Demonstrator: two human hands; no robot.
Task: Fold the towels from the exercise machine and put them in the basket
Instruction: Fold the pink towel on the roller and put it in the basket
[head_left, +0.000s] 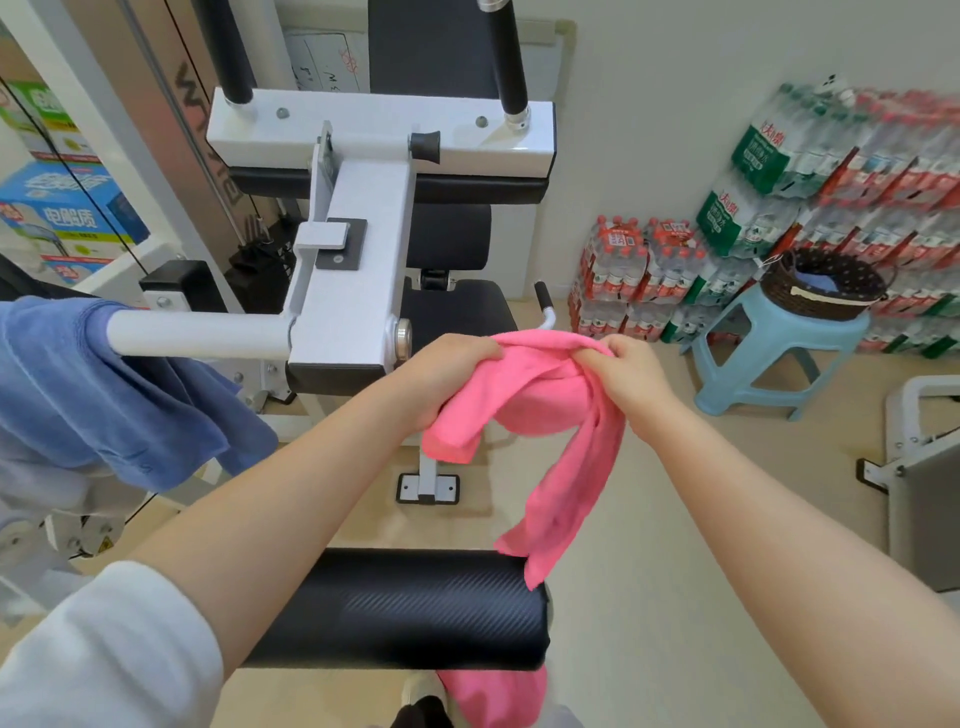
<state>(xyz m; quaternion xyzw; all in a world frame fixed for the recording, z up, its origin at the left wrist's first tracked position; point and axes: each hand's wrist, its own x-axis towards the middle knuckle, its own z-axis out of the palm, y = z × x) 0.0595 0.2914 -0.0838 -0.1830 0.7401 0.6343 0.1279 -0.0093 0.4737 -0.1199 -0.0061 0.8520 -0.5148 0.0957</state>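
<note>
The white exercise machine (358, 244) is spread across the frame from nine to twelve o'clock, its black seat pad (457, 312) seen just behind the hands. At three o'clock the far wall is lined with stacked packs of bottled water (779, 218). A blue towel (93, 395) is draped over the machine's white horizontal bar (197, 332) at nine o'clock, its folds hanging well below the bar. At six o'clock a black padded roller (415, 608) is laid across the bottom of the view, and a second piece of pink cloth (498, 696) is glimpsed beneath it.

And at the centre, the pink towel (540, 415) is held up in the air between both hands, bunched along its top edge, with one long tail trailing down toward five o'clock until its tip is met by the roller's end. The left hand (441, 379) is closed round the towel's left side, fingers curled over the top and a folded flap hanging beneath the palm. The right hand (628, 374) is pinched on the towel's right corner, fingertips drawn tightly together on the fabric.

At two o'clock a light blue plastic stool (779, 358) is stood on the floor, well apart from the hands. On its seat a dark woven basket (826, 291) is placed, with blue cloth seen inside.
</note>
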